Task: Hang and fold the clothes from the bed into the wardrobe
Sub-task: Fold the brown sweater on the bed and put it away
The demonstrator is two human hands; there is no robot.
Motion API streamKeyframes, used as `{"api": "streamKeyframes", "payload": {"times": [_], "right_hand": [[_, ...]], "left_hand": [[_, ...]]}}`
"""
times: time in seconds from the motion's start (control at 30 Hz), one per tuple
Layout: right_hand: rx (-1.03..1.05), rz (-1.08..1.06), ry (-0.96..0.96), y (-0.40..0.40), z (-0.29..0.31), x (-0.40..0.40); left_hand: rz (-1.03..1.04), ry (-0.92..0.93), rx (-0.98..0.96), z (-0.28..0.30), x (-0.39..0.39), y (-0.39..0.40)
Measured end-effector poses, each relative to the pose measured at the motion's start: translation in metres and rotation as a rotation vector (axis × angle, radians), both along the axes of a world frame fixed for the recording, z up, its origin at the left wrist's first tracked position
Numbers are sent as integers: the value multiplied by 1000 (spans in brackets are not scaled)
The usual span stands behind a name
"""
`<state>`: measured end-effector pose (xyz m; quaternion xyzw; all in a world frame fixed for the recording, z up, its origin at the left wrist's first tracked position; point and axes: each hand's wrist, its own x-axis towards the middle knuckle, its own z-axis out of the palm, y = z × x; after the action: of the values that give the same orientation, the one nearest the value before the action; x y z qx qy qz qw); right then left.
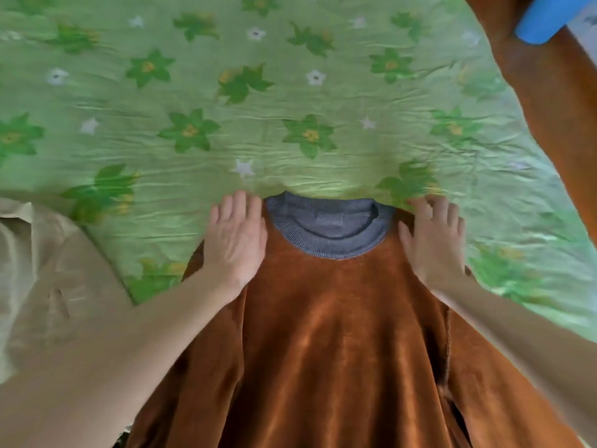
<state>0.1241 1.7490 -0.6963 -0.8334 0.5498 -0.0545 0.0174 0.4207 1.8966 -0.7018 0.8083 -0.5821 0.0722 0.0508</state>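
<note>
A rust-brown velvety top (323,334) with a grey ribbed collar (326,234) lay flat on the green flowered bed (226,101). The left hand (237,240) and right hand (433,244) pressed its shoulders, fingers extended, grasping nothing. The plush fabric could slip or bunch, skewing the fold.

A rust-brown velvety top (323,334) with a grey ribbed collar (326,227) is lying flat on the green flowered bed (290,92), neck pointing to twelve o'clock. A beige garment (48,270), perhaps a shirt, is lying crumpled at nine o'clock.
</note>
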Motion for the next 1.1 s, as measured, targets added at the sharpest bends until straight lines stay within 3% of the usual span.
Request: {"api": "streamKeyframes", "payload": {"times": [0.1,0.2,0.3,0.5,0.8,0.87,0.9,0.93,1.0,1.03,1.1], "right_hand": [[-39,263,-120,39,-23,2],[183,157,30,47,-46,0],[243,164,133,39,-58,0],[347,164,162,28,-55,1],[483,182,188,14,-45,6],[620,208,94,0,-25,4],[679,200,-46,-5,-12,0],[683,154,-261,-5,-1,-9],[488,-70,-693,10,16,-39],[365,-210,-791,24,21,-61],[251,-387,-711,56,20,-113]], "left_hand": [[-106,123,39,-23,-39,25],[-94,159,160,-38,-39,37],[-87,153,222,-41,-30,34],[-108,157,269,-46,-30,26],[-52,20,290,-37,-45,28],[-22,-13,309,-27,-60,30],[-27,-13,293,-22,-71,32],[-51,-1,265,-20,-83,36],[-127,42,207,-17,-113,40],[-170,66,187,-16,-130,38],[-259,102,172,-16,-165,32]]}}
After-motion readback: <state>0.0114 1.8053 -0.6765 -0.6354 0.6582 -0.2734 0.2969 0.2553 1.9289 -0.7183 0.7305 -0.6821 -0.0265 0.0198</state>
